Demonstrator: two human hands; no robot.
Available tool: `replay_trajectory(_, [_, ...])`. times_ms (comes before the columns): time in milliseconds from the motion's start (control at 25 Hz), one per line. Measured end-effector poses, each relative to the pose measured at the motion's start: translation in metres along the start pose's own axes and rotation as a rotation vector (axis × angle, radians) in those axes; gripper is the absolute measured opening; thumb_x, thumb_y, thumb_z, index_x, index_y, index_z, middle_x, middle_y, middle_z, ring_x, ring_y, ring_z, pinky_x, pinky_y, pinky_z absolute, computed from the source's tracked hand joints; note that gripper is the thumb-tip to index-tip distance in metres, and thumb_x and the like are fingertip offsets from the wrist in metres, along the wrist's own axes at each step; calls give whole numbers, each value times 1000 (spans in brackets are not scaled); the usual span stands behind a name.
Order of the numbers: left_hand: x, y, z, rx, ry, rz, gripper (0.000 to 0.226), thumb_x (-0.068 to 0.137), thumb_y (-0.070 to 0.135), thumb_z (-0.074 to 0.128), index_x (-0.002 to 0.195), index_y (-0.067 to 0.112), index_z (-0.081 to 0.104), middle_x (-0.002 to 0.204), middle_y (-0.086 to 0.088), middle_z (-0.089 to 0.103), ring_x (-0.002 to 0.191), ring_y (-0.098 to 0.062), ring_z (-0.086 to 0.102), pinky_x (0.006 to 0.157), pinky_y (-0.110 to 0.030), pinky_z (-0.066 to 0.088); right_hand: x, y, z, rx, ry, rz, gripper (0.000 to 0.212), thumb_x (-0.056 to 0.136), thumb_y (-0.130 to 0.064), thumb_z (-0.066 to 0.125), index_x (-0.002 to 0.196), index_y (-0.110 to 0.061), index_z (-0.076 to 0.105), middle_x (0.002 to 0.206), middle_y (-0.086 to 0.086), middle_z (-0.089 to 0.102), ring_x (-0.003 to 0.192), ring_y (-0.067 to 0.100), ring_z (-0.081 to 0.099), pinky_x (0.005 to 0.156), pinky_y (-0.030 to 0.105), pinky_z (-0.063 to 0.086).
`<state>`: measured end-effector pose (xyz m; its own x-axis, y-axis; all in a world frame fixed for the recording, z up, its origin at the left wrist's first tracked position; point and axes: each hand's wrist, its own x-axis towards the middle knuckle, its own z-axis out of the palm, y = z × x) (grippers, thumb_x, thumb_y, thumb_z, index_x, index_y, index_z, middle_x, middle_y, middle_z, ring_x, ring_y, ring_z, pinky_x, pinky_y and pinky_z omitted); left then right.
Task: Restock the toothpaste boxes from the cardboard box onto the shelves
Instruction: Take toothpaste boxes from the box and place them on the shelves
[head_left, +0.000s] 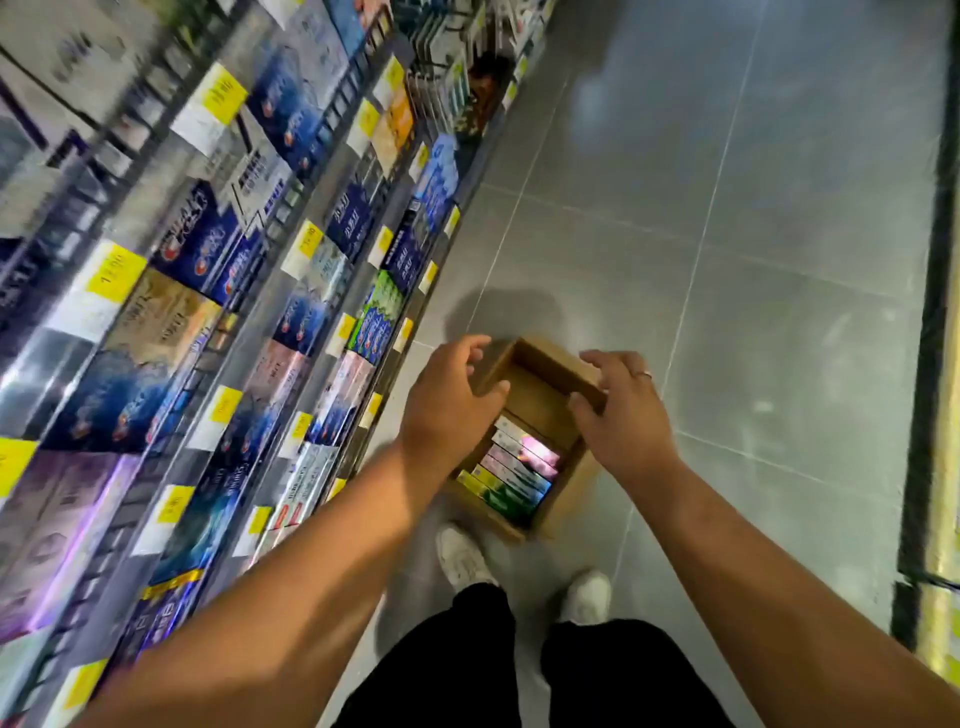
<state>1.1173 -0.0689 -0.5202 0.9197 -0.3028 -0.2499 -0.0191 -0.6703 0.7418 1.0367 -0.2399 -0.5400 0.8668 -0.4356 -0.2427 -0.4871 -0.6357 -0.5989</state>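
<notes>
Forearms: my left forearm (291, 597) and right forearm (753, 571) reach down and forward, both bare.
Left hand: my left hand (452, 400) hangs over the left wall of the cardboard box (556, 366), with its fingers spread and loosely bent, and it holds nothing.
Right hand: my right hand (618, 410) is at the far right wall, thumb on the inner side and fingers curled over the rim. I cannot tell whether it really grips the wall.
Ring: a ring (644, 373) sits on one finger of that hand.
Cardboard box: open-topped, it stands on the floor (779, 260) just beside the foot of the shelves (267, 319).
Toothpaste boxes: the toothpaste boxes (514, 467) lie packed in a row in the near half, green, pink and white. The far half shows bare cardboard.
Shelves: on my left, the rows are filled with blurred packs, and yellow price tags (117, 275) run along the edges.
Feet: white shoes (462, 556) stand just behind the box, with black trousers (597, 675) above them.
Floor: grey tiles.
</notes>
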Motion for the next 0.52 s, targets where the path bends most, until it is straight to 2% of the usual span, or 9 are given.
replay_trajectory(120, [18,-45,45,14,-2,-84,46,79,23,73,123,25,56,116,4,60,99,-10,58,87,-28,49,14,48,53,-49,-87,77,43,87,-31,59,128,-31,46,135,2,42,112,29,54,93,45,49])
replay_trajectory(280, [40,-130,128,73,-31,-230,42,83,34,68,123,34,53,121,6,57,100,-9,59,72,-18,47,40,123,139,-157,-238,122,48,91,-33,59,135,-27,41,146,2,34,125,28,47,97,40,46])
replay_trajectory(400, [50,-185,181,130,-73,-280,43,86,37,66,127,32,52,124,5,59,108,-15,60,81,-26,50,60,166,194,-246,-259,79,46,91,-33,59,133,-24,43,149,2,32,127,27,45,97,39,47])
replay_trajectory(520, [60,-250,253,150,-161,-378,41,88,38,65,126,28,54,125,6,62,114,-17,60,81,-25,47,88,216,265,-292,-353,31,48,89,-31,61,134,-26,44,144,3,35,124,26,46,95,38,47])
